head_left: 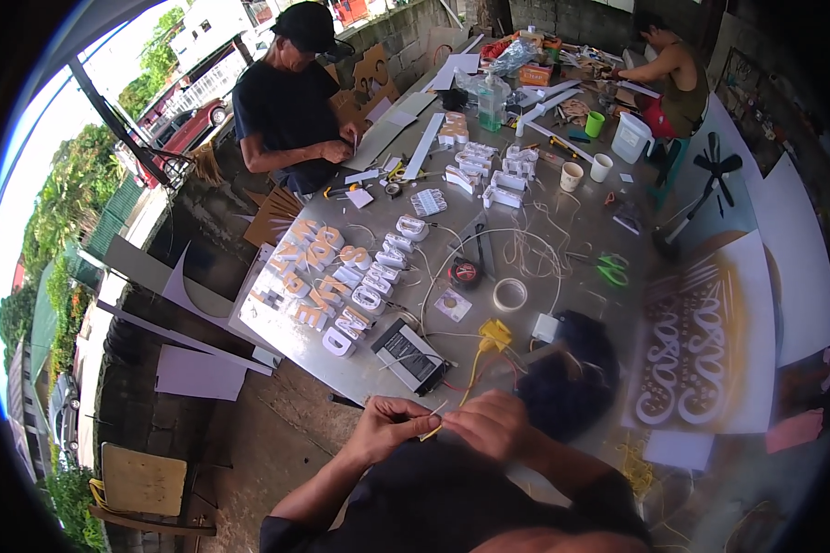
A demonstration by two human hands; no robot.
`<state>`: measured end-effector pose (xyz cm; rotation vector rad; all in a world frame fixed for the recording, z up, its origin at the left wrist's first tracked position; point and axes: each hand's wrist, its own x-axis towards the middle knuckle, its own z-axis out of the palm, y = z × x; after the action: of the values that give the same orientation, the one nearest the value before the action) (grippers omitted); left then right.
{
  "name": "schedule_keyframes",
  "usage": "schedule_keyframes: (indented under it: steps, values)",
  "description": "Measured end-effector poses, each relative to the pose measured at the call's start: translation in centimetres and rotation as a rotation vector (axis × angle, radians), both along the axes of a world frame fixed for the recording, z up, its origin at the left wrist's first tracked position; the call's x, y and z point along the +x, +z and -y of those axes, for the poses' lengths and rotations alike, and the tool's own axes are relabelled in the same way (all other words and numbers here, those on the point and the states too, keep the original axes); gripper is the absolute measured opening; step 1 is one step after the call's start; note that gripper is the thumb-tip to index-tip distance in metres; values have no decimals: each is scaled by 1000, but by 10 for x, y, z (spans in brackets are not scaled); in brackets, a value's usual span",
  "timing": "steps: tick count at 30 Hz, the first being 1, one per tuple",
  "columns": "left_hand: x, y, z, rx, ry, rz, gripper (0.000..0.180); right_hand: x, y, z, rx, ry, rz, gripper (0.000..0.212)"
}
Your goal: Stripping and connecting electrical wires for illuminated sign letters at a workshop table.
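Observation:
Close to my body at the table's near edge, my left hand [394, 429] and my right hand [489, 426] meet, fingers pinched together. Between them is a thin yellow wire [468, 387], with a short pale end sticking up by my left thumb. The wire runs up to a yellow extension socket [495, 334] on the metal table [563, 276]. Just beyond my left hand lies a black-and-silver power supply box [409, 357] with thin leads. A dark blue cloth-like bundle [572, 373] sits beyond my right hand. My fingers hide the exact grip.
White and tan block letters [350, 343] cover the table's left part. A tape measure [464, 271], tape roll [510, 295], green scissors [612, 269] and loose wires lie mid-table. Two people work at the far side. A black fan [710, 175] and printed sign sheet [701, 341] stand right.

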<state>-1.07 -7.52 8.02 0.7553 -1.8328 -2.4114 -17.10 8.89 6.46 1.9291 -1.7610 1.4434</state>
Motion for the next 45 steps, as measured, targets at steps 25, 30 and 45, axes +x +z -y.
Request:
schedule_keyframes:
  steps: [25, 30, 45]
  values:
    - [-8, 7, -8, -55, 42, 49, 9, 6, -13, -16, -20, -120, -69, 34]
    - [-5, -1, -13, -53, 43, 98, 8, 5, -12, -25, -43, -81, -118, 28]
    - [-26, 11, -11, -1640, -345, -717, 25, 11, -51, -39, 510, 500, 2016, 16]
